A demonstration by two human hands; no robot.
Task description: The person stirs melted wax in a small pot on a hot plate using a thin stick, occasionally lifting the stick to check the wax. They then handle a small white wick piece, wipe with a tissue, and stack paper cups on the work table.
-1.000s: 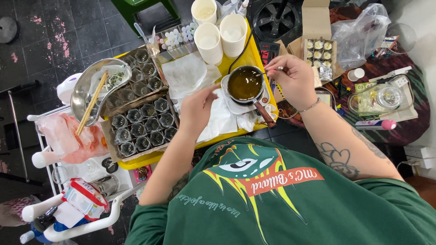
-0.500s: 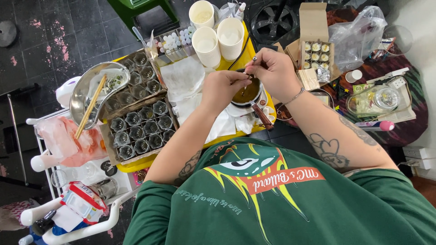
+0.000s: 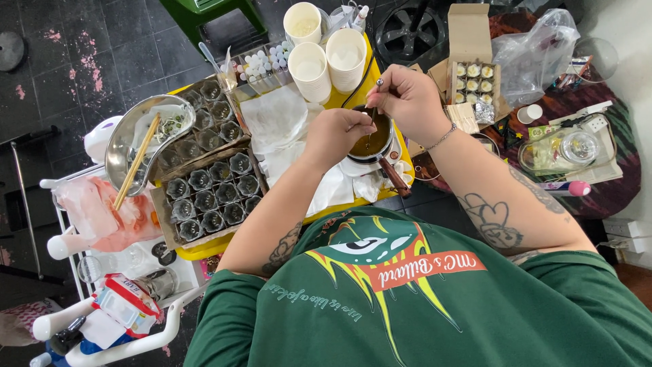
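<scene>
Stirring step: a thin metal stirrer point(image 3: 375, 102) is pinched by the right hand point(image 3: 406, 102) over the small amber-filled pot point(image 3: 370, 139) at twelve o'clock; left hand point(image 3: 337, 132) fingertips are closed beside it. Steady lifting is judged next.

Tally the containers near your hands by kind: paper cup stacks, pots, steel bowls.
Paper cup stacks: 3
Pot of amber liquid: 1
Steel bowl: 1
Total: 5
</scene>
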